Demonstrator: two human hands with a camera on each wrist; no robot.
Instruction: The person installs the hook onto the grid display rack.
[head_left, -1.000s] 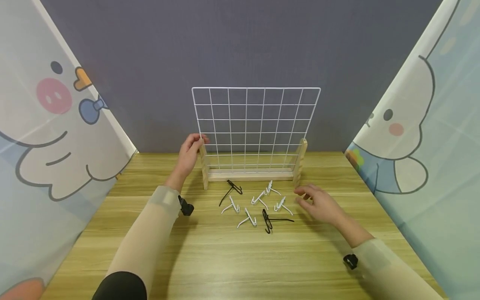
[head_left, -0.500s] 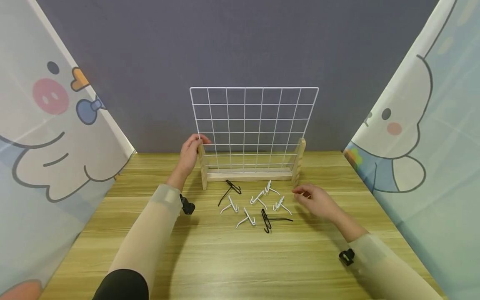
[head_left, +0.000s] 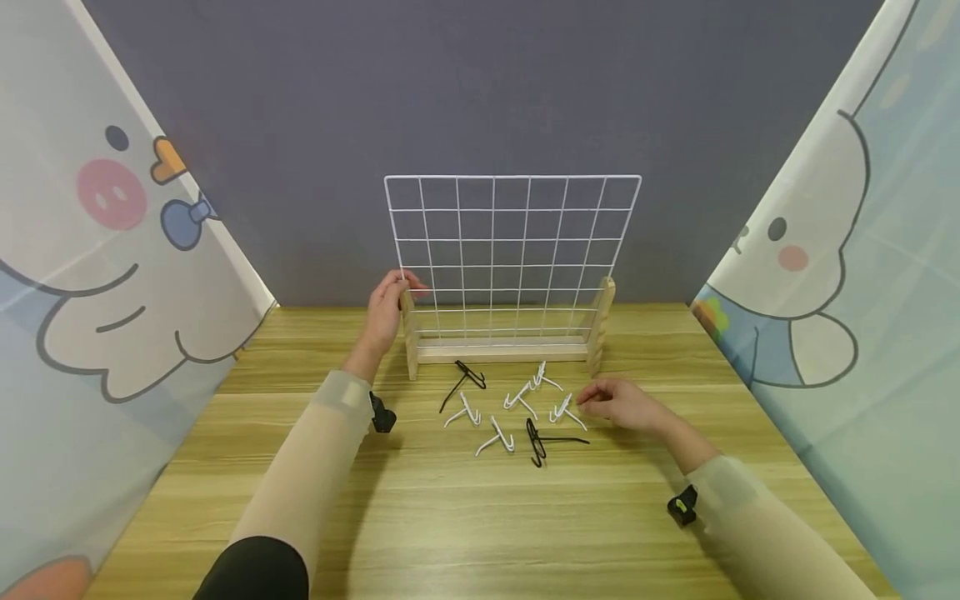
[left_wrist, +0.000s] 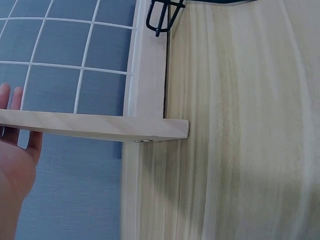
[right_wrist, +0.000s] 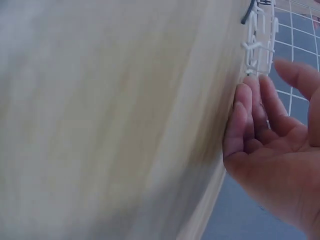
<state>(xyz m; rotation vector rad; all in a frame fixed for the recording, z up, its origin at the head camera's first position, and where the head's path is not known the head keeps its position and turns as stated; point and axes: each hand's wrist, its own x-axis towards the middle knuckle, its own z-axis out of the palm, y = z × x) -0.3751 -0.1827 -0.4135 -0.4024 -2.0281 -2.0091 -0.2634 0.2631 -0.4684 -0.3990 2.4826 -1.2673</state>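
A white wire grid panel (head_left: 492, 240) stands upright in a wooden base with two side posts. My left hand (head_left: 385, 312) grips the base's left post (head_left: 410, 337); in the left wrist view, fingers (left_wrist: 16, 97) show past the post (left_wrist: 105, 126). Wire hooks, several white and two black, lie in front. My right hand (head_left: 618, 403) hovers low at the right of the group, fingertips beside the rightmost white hook (head_left: 562, 408). Its thumb stands apart from the bent fingers in the right wrist view, nothing between them. A black hook (head_left: 536, 443) lies nearer me.
Another black hook (head_left: 468, 377) rests close to the base's front bar (head_left: 502, 354). White hooks, one of them a hook in the middle (head_left: 519, 396), are spread between the two black ones. Behind the wooden table (head_left: 465, 517) rises a grey wall (head_left: 510, 92); printed cloths flank both sides.
My right hand has moved left, its fingertips closer to the rightmost white hook, and its fingers have drawn nearer together. The left hand keeps hold of the post. The hooks lie where they were.
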